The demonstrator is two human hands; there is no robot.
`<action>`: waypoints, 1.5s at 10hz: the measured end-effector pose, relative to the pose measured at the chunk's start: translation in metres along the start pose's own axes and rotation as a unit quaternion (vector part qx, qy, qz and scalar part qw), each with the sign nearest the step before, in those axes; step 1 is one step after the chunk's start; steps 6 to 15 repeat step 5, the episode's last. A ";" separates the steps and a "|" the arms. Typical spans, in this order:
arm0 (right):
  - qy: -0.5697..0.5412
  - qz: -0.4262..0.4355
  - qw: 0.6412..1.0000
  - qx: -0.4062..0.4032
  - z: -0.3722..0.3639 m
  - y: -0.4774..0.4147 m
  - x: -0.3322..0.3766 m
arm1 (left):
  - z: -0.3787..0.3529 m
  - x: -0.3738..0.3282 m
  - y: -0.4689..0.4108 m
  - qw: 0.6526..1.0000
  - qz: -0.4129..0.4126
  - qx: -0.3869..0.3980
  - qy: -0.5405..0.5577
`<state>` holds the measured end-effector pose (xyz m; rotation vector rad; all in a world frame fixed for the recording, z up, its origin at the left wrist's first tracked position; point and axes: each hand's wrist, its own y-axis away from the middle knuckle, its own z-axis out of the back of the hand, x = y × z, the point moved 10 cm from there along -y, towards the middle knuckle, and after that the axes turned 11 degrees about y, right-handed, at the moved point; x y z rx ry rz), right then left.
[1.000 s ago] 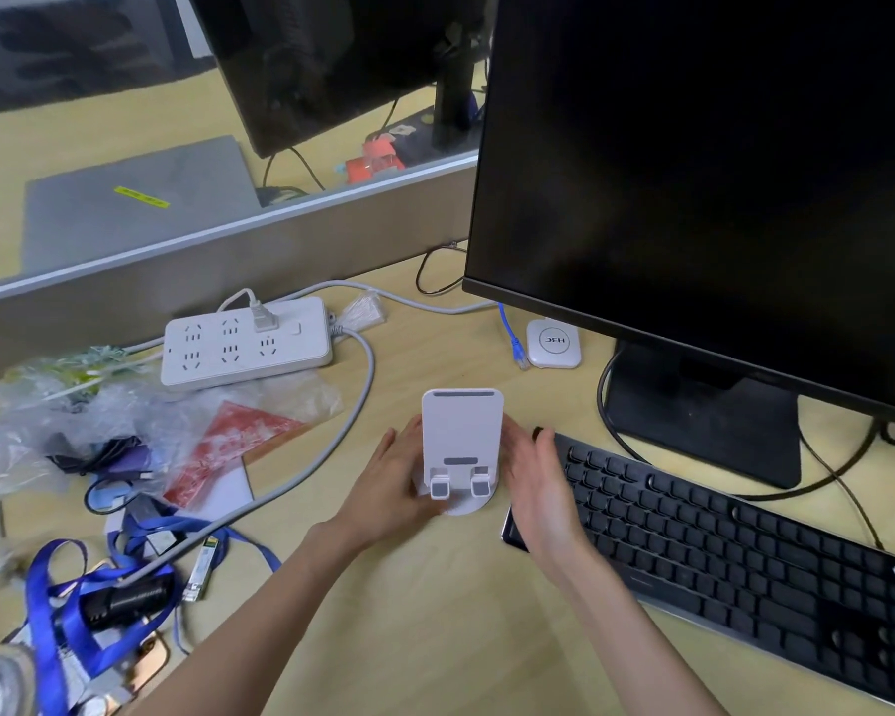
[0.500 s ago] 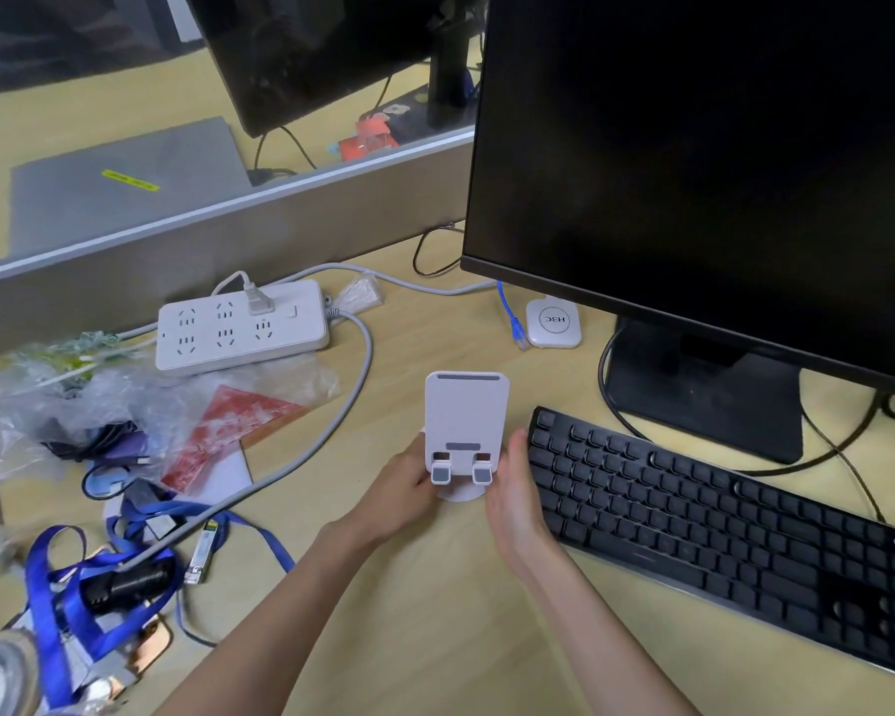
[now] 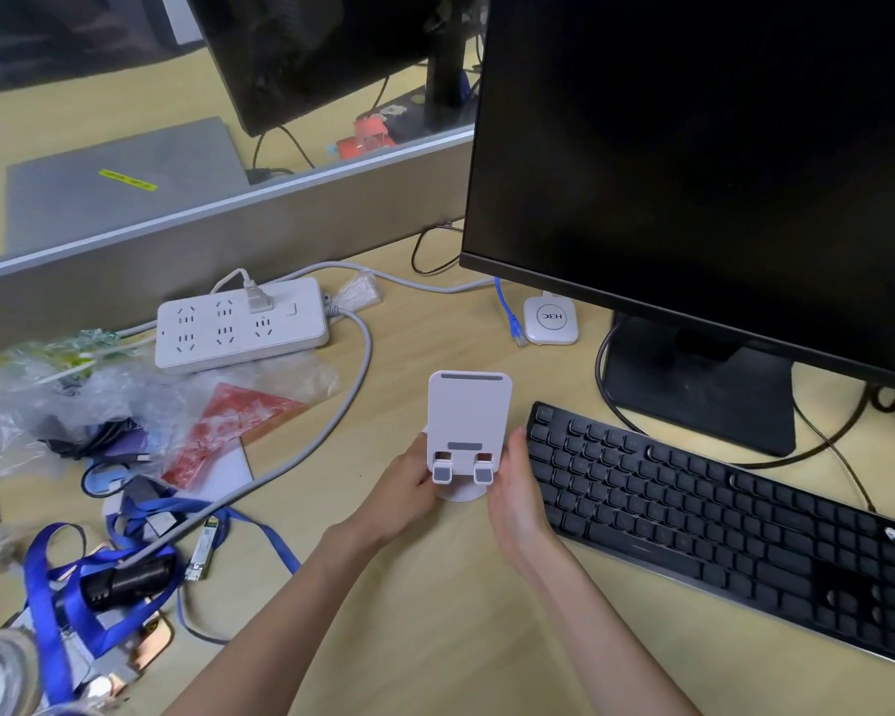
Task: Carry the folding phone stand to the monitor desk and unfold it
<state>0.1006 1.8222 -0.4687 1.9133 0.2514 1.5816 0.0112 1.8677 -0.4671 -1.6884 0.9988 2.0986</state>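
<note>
The white folding phone stand (image 3: pixel 468 416) stands unfolded on the wooden desk (image 3: pixel 435 638), its back plate upright with two small grey-tipped hooks at the bottom and a round base under it. My left hand (image 3: pixel 404 490) grips its lower left side. My right hand (image 3: pixel 515 488) holds the lower right side, fingers against the plate's edge. The stand sits just left of the black keyboard (image 3: pixel 719 524), in front of the large dark monitor (image 3: pixel 693 162).
A white power strip (image 3: pixel 239 325) with a grey cable lies at the back left. Plastic bags (image 3: pixel 73 405), a red card, blue lanyards (image 3: pixel 73 586) and small gadgets clutter the left side. A white round puck (image 3: pixel 550 319) and blue network plug sit by the monitor foot (image 3: pixel 703 385).
The stand and both hands have shifted slightly toward the keyboard and nearer to me. My right hand has moved from the keyboard's corner onto the stand's right edge.
</note>
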 end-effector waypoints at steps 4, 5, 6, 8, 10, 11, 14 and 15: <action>0.040 0.042 0.998 0.020 0.006 0.013 0.027 | 0.030 -0.024 0.019 0.990 -0.038 -0.129 0.051; -0.006 0.105 0.994 -0.010 0.030 0.031 0.057 | 0.055 -0.032 0.039 0.959 -0.027 -0.204 0.192; -0.006 0.105 0.994 -0.010 0.030 0.031 0.057 | 0.055 -0.032 0.039 0.959 -0.027 -0.204 0.192; -0.006 0.105 0.994 -0.010 0.030 0.031 0.057 | 0.055 -0.032 0.039 0.959 -0.027 -0.204 0.192; -0.006 0.105 0.994 -0.010 0.030 0.031 0.057 | 0.055 -0.032 0.039 0.959 -0.027 -0.204 0.192; -0.006 0.105 0.994 -0.010 0.030 0.031 0.057 | 0.055 -0.032 0.039 0.959 -0.027 -0.204 0.192; -0.006 0.105 0.994 -0.010 0.030 0.031 0.057 | 0.055 -0.032 0.039 0.959 -0.027 -0.204 0.192; -0.006 0.105 0.994 -0.010 0.030 0.031 0.057 | 0.055 -0.032 0.039 0.959 -0.027 -0.204 0.192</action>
